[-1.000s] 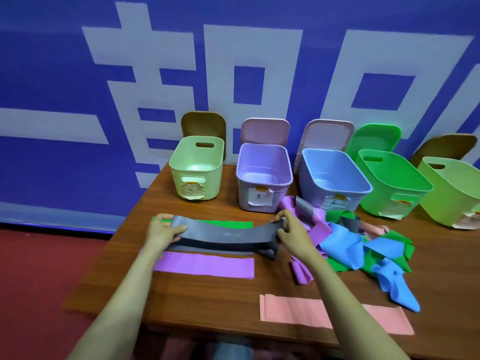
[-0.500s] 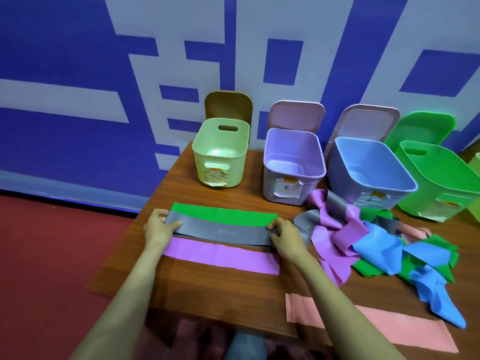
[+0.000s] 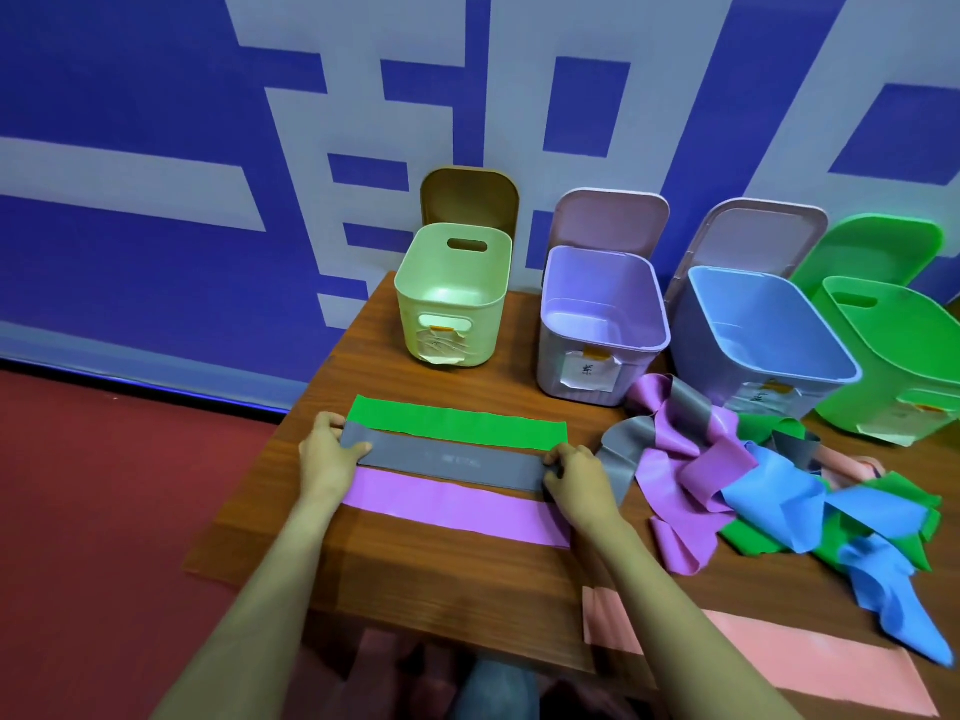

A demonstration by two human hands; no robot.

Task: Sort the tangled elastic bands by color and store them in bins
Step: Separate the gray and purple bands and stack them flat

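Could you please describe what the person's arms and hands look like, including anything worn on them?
The left hand and right hand are bare: no gloves, rings or watch visible. Both forearms are uncovered too, with no sleeve in view.

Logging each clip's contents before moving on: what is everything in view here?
green band: one, green, flat, farthest of three.
grey band: one, grey, flat, between green and purple.
purple band: one, purple, flat, nearest of three.
pink band: one, pink, flat, near edge.
tangled pile: one, grey, purple, blue, green, pink, table's right.
bins: four, back row: pale green bin, lilac bin, blue bin, green bin.
lids: four, brown, two pink, green, leaning behind bins.
table: one, brown wood.
left hand, right hand: two, each grips one end of the grey band.
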